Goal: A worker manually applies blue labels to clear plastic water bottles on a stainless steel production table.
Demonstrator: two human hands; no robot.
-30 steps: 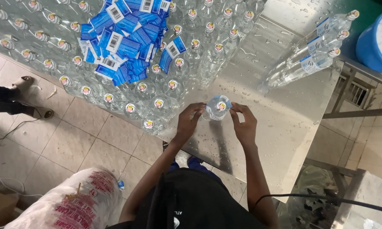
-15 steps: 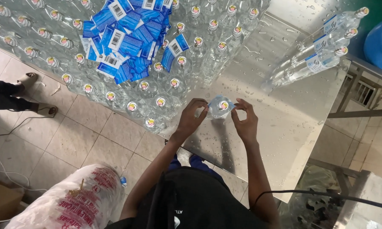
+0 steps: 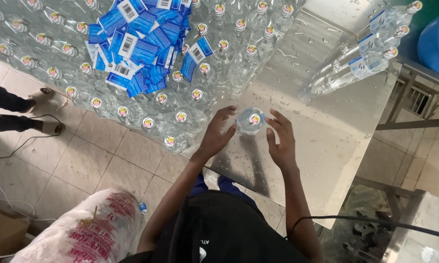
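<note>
Head view looks straight down on a wet stainless-steel desk (image 3: 326, 136), its flat sheet beaded with water drops and mirror-bright toward the far right. Pale square floor tiles (image 3: 97, 156) with dark grout run along the near left. Packed upright over the far left half of the desk stands a dense crowd of clear plastic bottles (image 3: 146, 104), each with a round cap bearing a small coloured disc. Heaped on top of them lies a loose pile of glossy blue labels (image 3: 141, 44), thin rectangles with white barcode patches. On the floor at the near left sits a bulging clear plastic sack (image 3: 83, 234) printed in red. At the far right edge shows part of a round blue tub (image 3: 436, 44). Just left of it, three labelled bottles (image 3: 360, 63) lie on their sides on the desk, caps pointing far right. At the left edge, a second person's feet in pale sandals (image 3: 44, 104) stand on the tiles.

Near the middle of the desk, one single clear bottle (image 3: 251, 121) stands upright, a little apart from the crowd. Left hand (image 3: 217, 134) sits just left of it, fingers spread and loose, its grip apart and not closed on the bottle. Right hand (image 3: 280, 139) sits just right of it, fingers likewise splayed, grip apart.
</note>
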